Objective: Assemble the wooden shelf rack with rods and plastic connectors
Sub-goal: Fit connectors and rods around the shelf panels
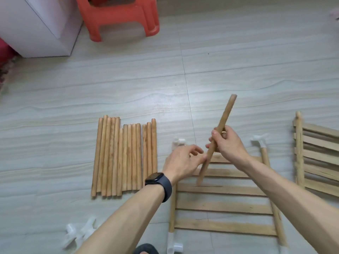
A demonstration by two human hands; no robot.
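My right hand [227, 145] grips a wooden rod [224, 116] near its middle, tilted over a slatted wooden shelf panel [223, 206] lying on the floor. My left hand [183, 160], with a dark watch on the wrist, has its fingertips at the rod's lower part. White plastic connectors sit on the panel's corners: one at the far left [178, 143], one at the far right [259, 140], one at the near left [173, 246]. A row of several loose rods [124, 158] lies to the left. More loose white connectors [78, 231] lie near my left forearm.
A second slatted panel [315, 158] lies at the right edge. A red plastic stool [119, 17] and a white cabinet [36, 28] stand at the far left. The floor is pale tile. A dark shoe tip [145, 249] shows at the bottom.
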